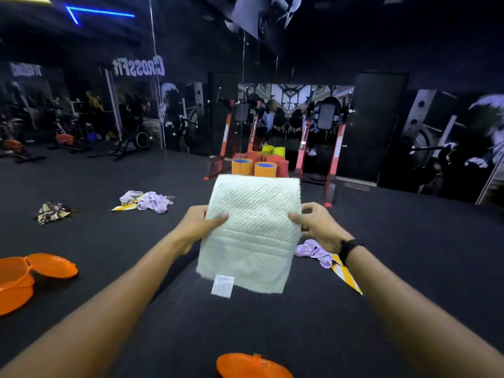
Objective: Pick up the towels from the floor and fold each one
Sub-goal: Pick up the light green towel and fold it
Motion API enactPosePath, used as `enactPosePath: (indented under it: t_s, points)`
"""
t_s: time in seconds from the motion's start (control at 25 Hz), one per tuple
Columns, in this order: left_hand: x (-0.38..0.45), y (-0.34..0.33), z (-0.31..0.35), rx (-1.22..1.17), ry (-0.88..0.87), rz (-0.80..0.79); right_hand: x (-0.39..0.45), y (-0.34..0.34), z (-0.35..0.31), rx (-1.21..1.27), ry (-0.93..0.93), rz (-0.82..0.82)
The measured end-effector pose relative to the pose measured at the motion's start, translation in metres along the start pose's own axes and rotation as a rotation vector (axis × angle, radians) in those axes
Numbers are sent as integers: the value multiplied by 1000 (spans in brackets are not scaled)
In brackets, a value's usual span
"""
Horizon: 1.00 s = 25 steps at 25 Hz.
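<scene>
I hold a pale green-white waffle towel (251,230) up in front of me, folded over at its top edge, with a white label hanging from its lower hem. My left hand (197,223) pinches its left side, thumb on the front. My right hand (316,223) pinches its right side the same way. On the dark floor lie a lilac towel with a yellow-striped one (148,201) at mid left, a dark patterned towel (51,211) further left, and another lilac and yellow-striped pile (324,255) under my right wrist.
Orange plastic bowls sit on the floor at the left (24,276) and at the bottom edge (253,366). Rolled orange, red and yellow mats (259,162) stand ahead by a red squat rack (335,159) and a mirror wall. Exercise bikes (65,137) line the far left.
</scene>
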<state>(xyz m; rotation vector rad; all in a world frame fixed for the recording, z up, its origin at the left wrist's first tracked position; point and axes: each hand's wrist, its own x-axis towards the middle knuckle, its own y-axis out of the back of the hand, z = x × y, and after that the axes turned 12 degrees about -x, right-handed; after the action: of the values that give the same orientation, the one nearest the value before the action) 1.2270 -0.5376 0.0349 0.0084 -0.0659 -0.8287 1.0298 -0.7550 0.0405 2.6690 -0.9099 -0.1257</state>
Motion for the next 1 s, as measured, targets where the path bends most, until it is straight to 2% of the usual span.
enactPosePath:
  t_s: [0.04,0.12,0.2,0.28,0.32,0.4,0.52,0.6,0.76,0.92,1.0]
  points:
    - [5,1,-5,-41,-2,78,1,-3,1,99,-19,63]
    - [8,0,-5,-188,45,106,-1,-2,-3,219,24,-14]
    - [7,-1,-3,-281,72,-12,-1,0,-2,2,92,-121]
    - [7,3,-2,-208,54,-69,-3,-4,0,-289,123,-97]
    - [5,3,-3,-204,45,-77,-2,-6,1,-331,133,-59]
    - [3,2,-4,-341,30,-85,0,-7,-2,-219,140,5]
    - [-4,0,-1,-518,-3,-96,3,-7,-7,-43,139,-44]
    - [-2,2,-3,-421,-24,-116,5,-6,-8,-126,150,-53]
    - [1,4,0,-65,-54,-119,9,-1,-6,-466,255,39]
    - [6,6,3,180,-72,-57,10,0,-5,-744,312,53]
    - [8,12,5,338,-117,-24,11,3,-5,-793,350,20]
